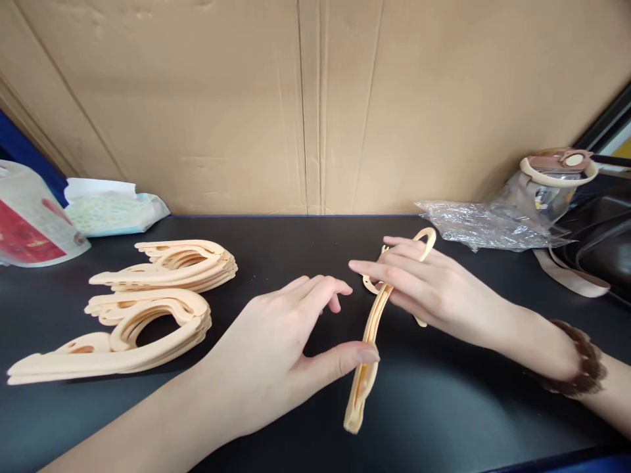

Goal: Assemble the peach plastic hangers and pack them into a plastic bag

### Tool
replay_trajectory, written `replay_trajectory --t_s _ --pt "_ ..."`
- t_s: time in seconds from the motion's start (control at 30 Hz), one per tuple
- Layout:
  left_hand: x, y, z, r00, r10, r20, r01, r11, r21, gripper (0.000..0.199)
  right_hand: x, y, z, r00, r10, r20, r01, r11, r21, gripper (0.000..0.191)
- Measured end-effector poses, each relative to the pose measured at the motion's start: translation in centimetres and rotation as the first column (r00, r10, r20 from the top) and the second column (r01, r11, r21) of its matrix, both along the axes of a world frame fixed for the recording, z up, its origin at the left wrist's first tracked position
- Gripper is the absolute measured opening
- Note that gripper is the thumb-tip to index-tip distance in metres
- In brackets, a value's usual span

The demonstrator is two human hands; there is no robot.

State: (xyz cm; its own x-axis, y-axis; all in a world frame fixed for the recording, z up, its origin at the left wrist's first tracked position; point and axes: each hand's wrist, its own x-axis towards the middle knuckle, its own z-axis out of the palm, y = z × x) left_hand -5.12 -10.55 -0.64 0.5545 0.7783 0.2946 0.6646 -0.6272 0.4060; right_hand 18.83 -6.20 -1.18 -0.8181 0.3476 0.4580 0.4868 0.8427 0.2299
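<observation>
A cream plastic folding hanger (pixel 371 358) is held edge-on by my right hand (pixel 434 286), its hook (pixel 430 240) curving up past the fingers. One slim arm of the hanger slants down toward me. My left hand (pixel 276 355) is open beside it, with the thumb extended against the hanger's arm and the other fingers bent and apart. More cream plastic (pixel 369 284) shows behind my right fingers; whether it belongs to the same hanger I cannot tell. To the left lie two stacks of folded cream hangers, a nearer stack (pixel 187 309) and a farther stack (pixel 197 266).
Along the back left stand a tissue pack (pixel 118 217) and a red-and-white package (pixel 34 223). Clear plastic wrap (pixel 473 223), a lidded bottle (pixel 547 190) and a black bag (pixel 601 236) occupy the back right. A cardboard wall (pixel 236 118) borders the black table (pixel 296 246).
</observation>
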Motion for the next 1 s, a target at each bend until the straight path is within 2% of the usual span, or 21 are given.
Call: replay_trajectory --t_s 0.13,0.2,0.3,0.43,0.5,0.57,0.67,0.73,0.8,0.9,1.0 --pt "1.0 0.0 -0.3 0.999 0.031 0.022 -0.026 0.979 -0.203 0.036 -1.5 -1.1 -0.7 0.997 0.079 0.024 -0.078 0.996 -0.049 0.043" --pt "1.4 0.0 -0.5 0.999 0.029 0.025 -0.022 0.967 -0.255 0.033 -2.2 -1.5 -1.0 0.995 0.100 0.013 -0.098 0.993 -0.066 0.042" --pt "1.6 0.2 -0.7 0.996 0.084 -0.030 -0.089 0.943 -0.320 0.017 -2.6 -1.6 -1.1 0.995 0.097 -0.009 -0.098 0.991 -0.094 0.043" --pt "1.7 0.6 -0.7 0.990 0.125 -0.062 -0.140 0.892 -0.431 0.033 -2.4 -1.4 -1.1 0.996 0.089 -0.021 -0.091 0.989 -0.114 0.043" --pt "1.9 0.7 -0.9 0.988 0.130 -0.084 -0.154 0.886 -0.437 0.038 -2.4 -1.5 -1.2 0.996 0.089 -0.014 -0.090 0.988 -0.125 0.046" --pt "2.2 0.8 -1.2 0.987 0.132 -0.092 -0.158 0.906 -0.393 0.032 -2.4 -1.6 -1.3 0.996 0.088 -0.017 -0.089 0.984 -0.157 0.050" --pt "2.4 0.8 -1.9 0.989 0.149 -0.013 -0.145 0.934 -0.326 0.010 -2.7 -2.1 -1.5 0.997 0.080 -0.014 -0.081 0.968 -0.235 0.060" --pt "2.2 0.8 -2.2 0.986 0.163 0.041 -0.141 0.935 -0.326 0.009 -2.9 -2.4 -1.4 0.996 0.089 -0.004 -0.086 0.958 -0.273 0.064" --pt "1.8 0.8 -2.3 0.981 0.177 0.084 -0.136 0.924 -0.358 0.011 -2.9 -2.7 -1.1 0.991 0.133 -0.020 -0.133 0.951 -0.278 0.058" --pt "1.1 0.9 -2.2 0.956 0.192 0.221 -0.075 0.890 -0.449 0.022 -2.6 -2.9 -0.3 0.968 0.232 -0.101 -0.247 0.951 -0.185 0.036" --pt "0.8 1.3 -2.0 0.882 0.250 0.400 -0.002 0.850 -0.527 0.033 -1.7 -2.6 0.5 0.962 0.191 -0.193 -0.201 0.979 -0.036 0.026"
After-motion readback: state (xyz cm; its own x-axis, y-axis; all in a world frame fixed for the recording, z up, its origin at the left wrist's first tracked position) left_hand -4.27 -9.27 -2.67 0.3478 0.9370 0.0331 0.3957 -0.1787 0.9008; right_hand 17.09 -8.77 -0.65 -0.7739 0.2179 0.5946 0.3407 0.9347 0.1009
